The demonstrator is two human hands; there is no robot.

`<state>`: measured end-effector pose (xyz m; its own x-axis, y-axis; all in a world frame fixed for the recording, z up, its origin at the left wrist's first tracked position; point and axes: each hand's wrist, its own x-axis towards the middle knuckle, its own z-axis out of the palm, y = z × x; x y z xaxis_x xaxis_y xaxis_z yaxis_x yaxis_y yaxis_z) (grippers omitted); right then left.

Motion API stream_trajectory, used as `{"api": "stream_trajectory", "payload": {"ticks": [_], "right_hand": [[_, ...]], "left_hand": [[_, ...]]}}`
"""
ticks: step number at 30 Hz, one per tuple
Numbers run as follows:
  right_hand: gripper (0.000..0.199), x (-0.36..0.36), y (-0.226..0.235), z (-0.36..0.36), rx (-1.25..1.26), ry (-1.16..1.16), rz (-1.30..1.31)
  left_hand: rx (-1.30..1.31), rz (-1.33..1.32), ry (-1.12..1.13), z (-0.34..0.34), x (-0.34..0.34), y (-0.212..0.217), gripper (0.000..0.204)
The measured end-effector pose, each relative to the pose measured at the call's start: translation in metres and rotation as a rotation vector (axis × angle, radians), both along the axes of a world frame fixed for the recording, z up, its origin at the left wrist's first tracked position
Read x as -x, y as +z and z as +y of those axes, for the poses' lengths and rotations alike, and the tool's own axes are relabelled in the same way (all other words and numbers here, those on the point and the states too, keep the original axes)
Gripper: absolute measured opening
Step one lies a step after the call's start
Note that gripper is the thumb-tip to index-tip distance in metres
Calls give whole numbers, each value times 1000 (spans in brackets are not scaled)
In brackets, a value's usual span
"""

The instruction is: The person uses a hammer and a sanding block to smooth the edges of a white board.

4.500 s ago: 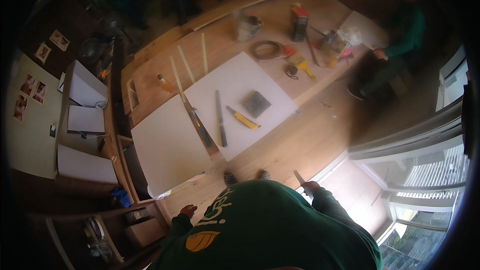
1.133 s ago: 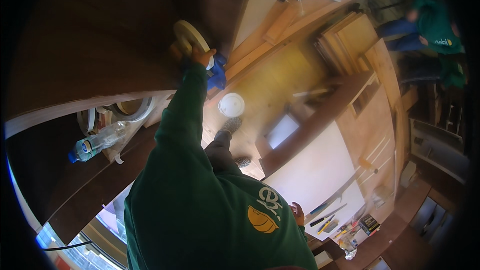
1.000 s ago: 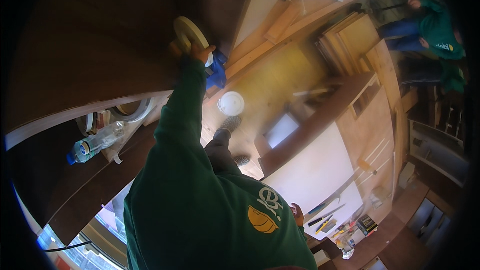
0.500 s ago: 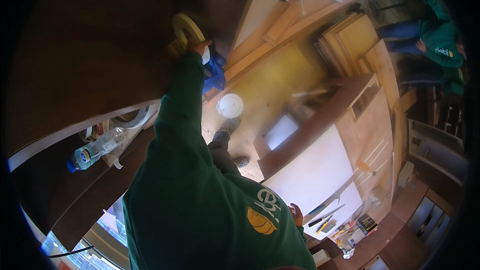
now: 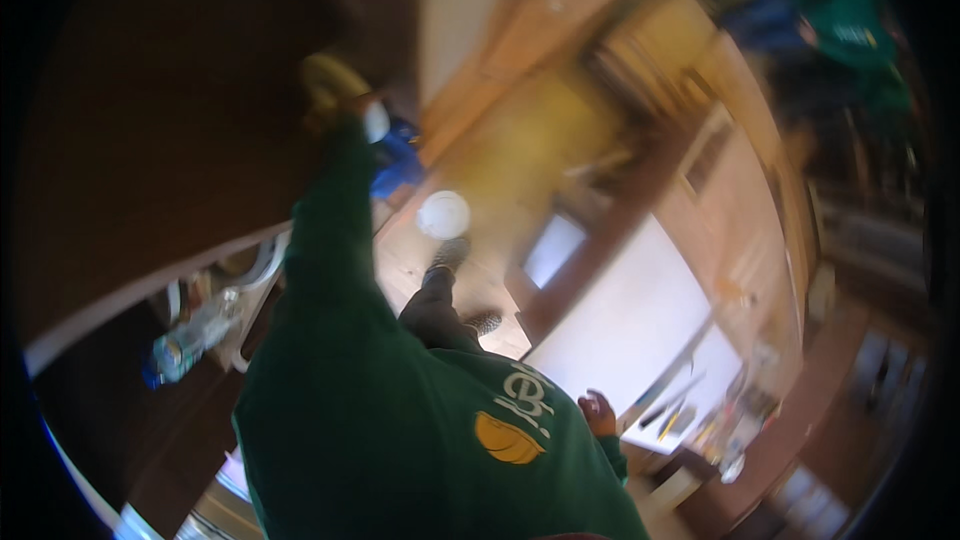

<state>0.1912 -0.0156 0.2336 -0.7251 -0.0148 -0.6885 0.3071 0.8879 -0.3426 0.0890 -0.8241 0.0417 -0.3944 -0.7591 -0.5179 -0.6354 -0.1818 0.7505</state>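
Observation:
My left arm reaches up along the big dark brown panel (image 5: 180, 130). At its end my left hand (image 5: 328, 118) is closed round a yellowish ring-shaped roll of tape (image 5: 335, 75), both smeared by motion. A white round piece (image 5: 376, 122) and a blue item (image 5: 400, 158) show beside that wrist. Low in front of my body, my right hand (image 5: 598, 412) is near the corner of a white sheet (image 5: 625, 325) on the workbench. Its fingers look bent, but blur hides whether they hold anything.
A white bucket (image 5: 443, 215) stands on the floor by my shoe. At left, a plastic bottle (image 5: 195, 340) lies on a shelf. Several tools (image 5: 670, 418) lie on the bench at right. Stacked boards (image 5: 660, 50) and a person in green (image 5: 850, 20) are farther off.
The whole view has shifted and blurred. My left hand with the roll of tape now appears farther left and slightly lower. My right hand shows a little more.

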Motion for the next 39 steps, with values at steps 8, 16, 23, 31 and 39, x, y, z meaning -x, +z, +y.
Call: {"api": "stream_trajectory", "payload": {"ticks": [8, 16, 23, 31, 39], "right_hand": [[55, 32, 15, -34, -44, -31, 2], [46, -40, -28, -12, -220, 23, -162], [36, -156, -106, 61, -75, -94, 133], [63, -276, -160, 162, -176, -286, 43], [52, -252, -222, 240, -350, 99, 89]], "left_hand": [[228, 151, 137, 2, -9, -31, 48], [449, 94, 392, 79, -47, -51, 42], [142, -24, -524, 191, -88, -109, 43], [-220, -175, -826, 355, -58, -44, 37], [1055, -438, -1832, 354, -97, -33, 52]]}}
